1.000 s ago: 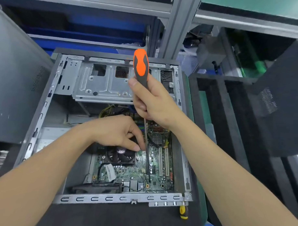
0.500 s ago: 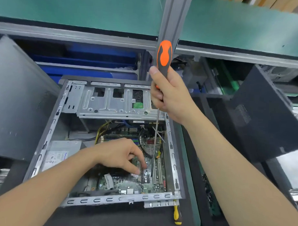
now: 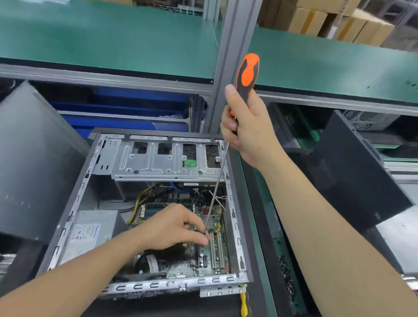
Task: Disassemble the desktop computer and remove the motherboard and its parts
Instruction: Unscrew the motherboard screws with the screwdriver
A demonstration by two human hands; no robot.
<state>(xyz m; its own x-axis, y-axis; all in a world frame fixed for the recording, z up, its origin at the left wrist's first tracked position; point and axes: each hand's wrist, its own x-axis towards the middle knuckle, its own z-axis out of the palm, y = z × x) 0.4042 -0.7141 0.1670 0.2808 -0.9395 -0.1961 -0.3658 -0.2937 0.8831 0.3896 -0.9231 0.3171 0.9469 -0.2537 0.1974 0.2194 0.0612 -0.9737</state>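
An open desktop case [image 3: 81,189] lies on its side with the green motherboard [image 3: 211,253] in its floor. My right hand [image 3: 249,131] grips the orange and black handle of a long screwdriver [image 3: 247,72] above the case's far right corner. Its thin shaft [image 3: 216,187] slants down to the board. My left hand [image 3: 174,228] reaches into the case, thumb and forefinger pinching at the shaft's tip near the expansion slots [image 3: 218,248]. The hand hides the cooler beneath it.
A silver drive cage [image 3: 160,161] spans the case's far end; a grey power supply [image 3: 89,232] fills its left side. A dark side panel [image 3: 30,161] leans at the left, another [image 3: 359,173] at the right. A yellow-handled tool [image 3: 244,306] lies by the near right corner.
My right hand has lifted the screwdriver higher and to the right, tilting the shaft. My left hand has kept its pinch at the tip. The view has tipped upward.
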